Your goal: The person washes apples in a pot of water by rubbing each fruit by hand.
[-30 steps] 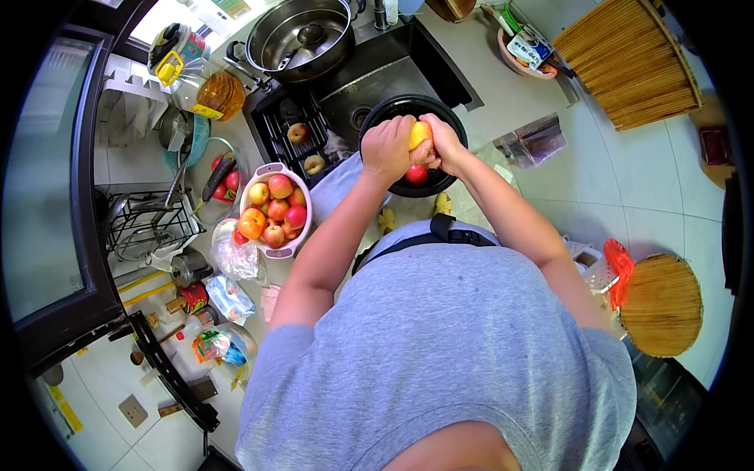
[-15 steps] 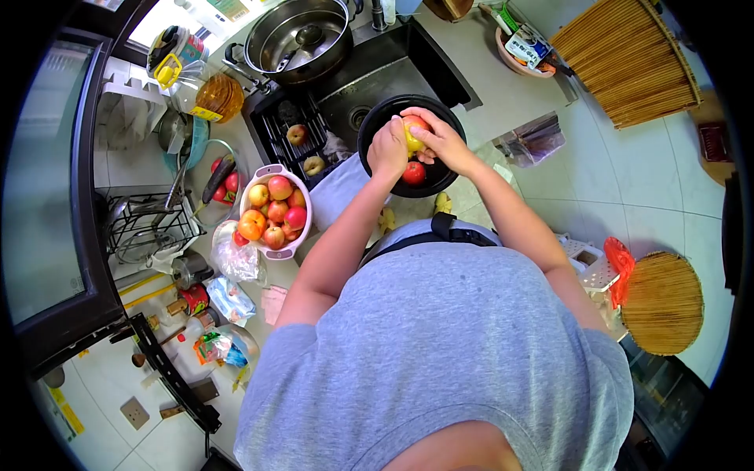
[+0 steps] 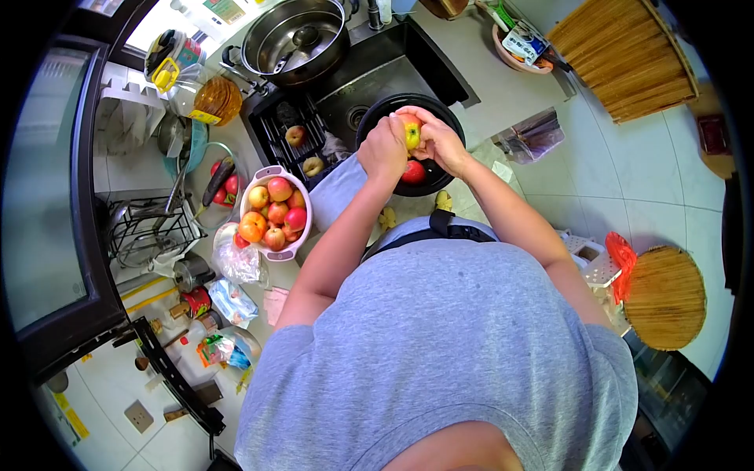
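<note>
A red and yellow apple (image 3: pixel 411 132) is held between my two hands above a black bowl (image 3: pixel 378 112). My left hand (image 3: pixel 382 149) is closed around the apple's left side, with its fingertips hidden from view. From the right, my right hand (image 3: pixel 441 143) grips the same apple, its fingers curved over the top and side. The apple's yellow end with a dark dimple faces up toward me. Below the hands, a second red apple (image 3: pixel 413 172) lies in the bowl.
A pink-white colander (image 3: pixel 307 206) of apples stands left of my forearm. Behind the bowl is a dark sink (image 3: pixel 420 67), with two apples on its black rack (image 3: pixel 314 133) and a large steel pot (image 3: pixel 295 71) at its back edge. An oil bottle (image 3: pixel 217 100) stands farther left.
The apple has turned in my hands, so its yellow dimpled end now shows more. The fingers of my right hand have shifted around it. The apple in the bowl stays put.
</note>
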`<state>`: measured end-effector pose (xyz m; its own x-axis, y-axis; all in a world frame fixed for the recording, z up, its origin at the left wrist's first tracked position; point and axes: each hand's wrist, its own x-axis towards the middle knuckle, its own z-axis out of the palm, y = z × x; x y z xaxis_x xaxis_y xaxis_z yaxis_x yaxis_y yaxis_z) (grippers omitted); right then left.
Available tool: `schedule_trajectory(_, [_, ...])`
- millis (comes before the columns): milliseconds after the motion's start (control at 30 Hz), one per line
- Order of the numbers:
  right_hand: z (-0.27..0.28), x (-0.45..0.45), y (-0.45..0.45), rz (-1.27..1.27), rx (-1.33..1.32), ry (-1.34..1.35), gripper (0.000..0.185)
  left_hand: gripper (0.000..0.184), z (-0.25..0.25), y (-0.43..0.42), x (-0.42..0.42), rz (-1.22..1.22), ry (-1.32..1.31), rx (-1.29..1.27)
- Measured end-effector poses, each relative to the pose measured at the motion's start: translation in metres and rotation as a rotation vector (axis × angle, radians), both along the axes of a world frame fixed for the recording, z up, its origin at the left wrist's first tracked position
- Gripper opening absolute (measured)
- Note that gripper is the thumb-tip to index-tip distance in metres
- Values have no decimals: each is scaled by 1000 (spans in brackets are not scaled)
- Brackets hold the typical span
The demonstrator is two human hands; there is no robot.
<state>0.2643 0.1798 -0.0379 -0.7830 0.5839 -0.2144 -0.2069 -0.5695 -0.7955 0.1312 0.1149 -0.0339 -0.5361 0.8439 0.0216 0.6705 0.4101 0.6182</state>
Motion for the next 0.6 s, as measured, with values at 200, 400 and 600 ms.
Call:
schedule_trajectory(200, [6,-7,0,-88,43,-182,43,48,4,2,-1,-28,41,-17])
schedule_trajectory(400, [-10,0,8,-11,-13,-86,43,48,-4,4,-3,-38,54,37])
schedule_trajectory(600, [3,11,15,-14,-99,-94,37,32,-36,9,-14,-68,-216,186])
